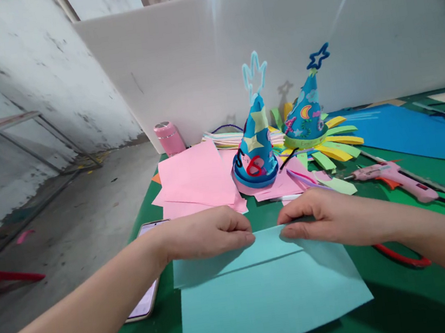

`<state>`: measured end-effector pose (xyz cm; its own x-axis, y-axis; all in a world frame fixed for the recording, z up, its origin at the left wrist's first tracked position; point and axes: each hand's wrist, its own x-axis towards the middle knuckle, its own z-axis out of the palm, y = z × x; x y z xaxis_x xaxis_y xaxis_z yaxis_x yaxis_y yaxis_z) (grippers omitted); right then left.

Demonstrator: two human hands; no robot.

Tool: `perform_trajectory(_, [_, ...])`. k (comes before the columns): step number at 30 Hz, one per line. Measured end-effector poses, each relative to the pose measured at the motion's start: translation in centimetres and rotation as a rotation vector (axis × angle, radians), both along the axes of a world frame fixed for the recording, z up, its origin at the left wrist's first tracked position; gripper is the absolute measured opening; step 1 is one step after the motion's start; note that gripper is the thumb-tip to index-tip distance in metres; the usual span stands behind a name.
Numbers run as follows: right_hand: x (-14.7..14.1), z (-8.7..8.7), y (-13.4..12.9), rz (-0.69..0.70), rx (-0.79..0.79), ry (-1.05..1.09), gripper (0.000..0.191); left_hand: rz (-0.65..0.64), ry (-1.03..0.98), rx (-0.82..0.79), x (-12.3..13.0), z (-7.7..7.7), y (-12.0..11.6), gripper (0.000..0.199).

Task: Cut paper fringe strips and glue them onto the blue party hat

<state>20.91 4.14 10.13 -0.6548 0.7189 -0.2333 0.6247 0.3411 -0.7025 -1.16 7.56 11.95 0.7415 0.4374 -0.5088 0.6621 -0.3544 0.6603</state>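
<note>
A sheet of light teal paper (273, 304) lies before me on the green table, its far part folded over toward me in a flap. My left hand (210, 232) pinches the folded edge left of its middle, thumb on top. On the other side of the middle, my right hand (322, 219) grips the same edge between thumb and fingers. A short stretch of the fold shows between the hands. Just beyond them stands a blue cone party hat (258, 145) with yellow stars, a red 6 and a light blue pipe-cleaner top.
Pink paper sheets (195, 175) and a pink flask (169, 138) lie beyond my left hand. A phone (144, 302) rests near the left edge. Rightward are a second cone hat (305, 112), a pink glue gun (396, 179), blue sheet (418, 132) and a red handle (401, 257) partly under my forearm.
</note>
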Motion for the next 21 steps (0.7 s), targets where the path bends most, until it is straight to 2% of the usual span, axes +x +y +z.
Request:
perform_trajectory(4, [0.2,-0.4,0.1,0.01,-0.066,0.001,0.026,-0.037,-0.004,-0.03,0.0,-0.2,0.0,0.025])
perform_trajectory(12, [1.9,-2.0,1.4,-0.001,-0.135,0.077,0.034,-0.023,0.052,-0.031,-0.3,-0.3,0.0,0.028])
perform_trajectory(18, [1.6,-1.8,1.0,0.004,-0.008,0.011,0.028,-0.026,0.036,0.012,0.1,-0.9,0.4,0.025])
perform_trajectory(21, [1.2,-1.6,1.0,-0.001,0.101,0.005,0.023,-0.037,0.038,0.095,0.5,-0.4,0.7,0.025])
